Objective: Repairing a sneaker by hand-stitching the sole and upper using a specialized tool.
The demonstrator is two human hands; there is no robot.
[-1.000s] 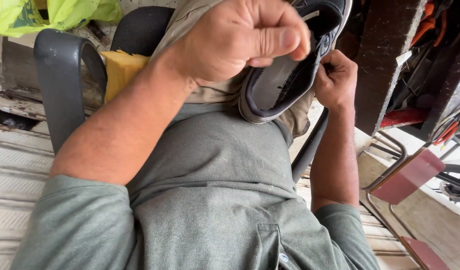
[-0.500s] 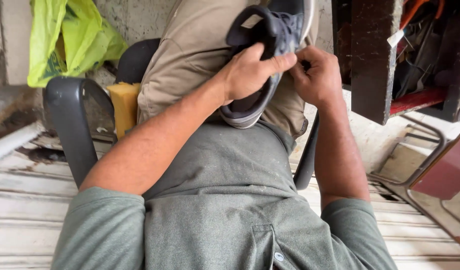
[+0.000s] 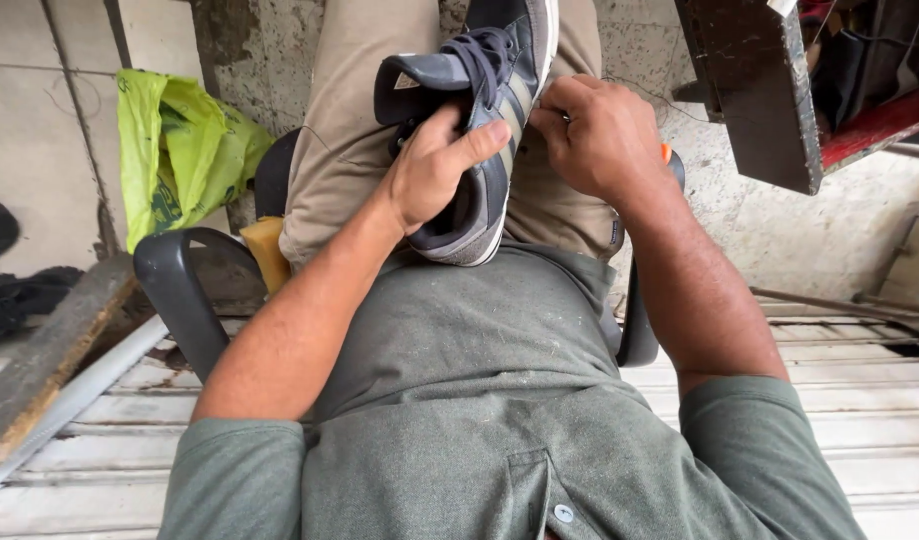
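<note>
The person sits in a dark plastic armchair point(image 3: 180, 290) with khaki-trousered thighs point(image 3: 350, 130) raised, and on the lap lies a grey sneaker point(image 3: 490, 120) with pale side stripes, its long axis running from the heel near the belly up and away to the laced front. The left hand point(image 3: 435, 170) wraps the shoe's side, fingers point(image 3: 480, 135) curled over its smooth upper, nearer the heel. The right hand point(image 3: 600, 135) is pinched shut at the sole edge; what it grips is hidden.

A rough workshop: stained concrete wall point(image 3: 680, 190), worn metal bench point(image 3: 750, 90), planks point(image 3: 50, 350) lying about.
</note>
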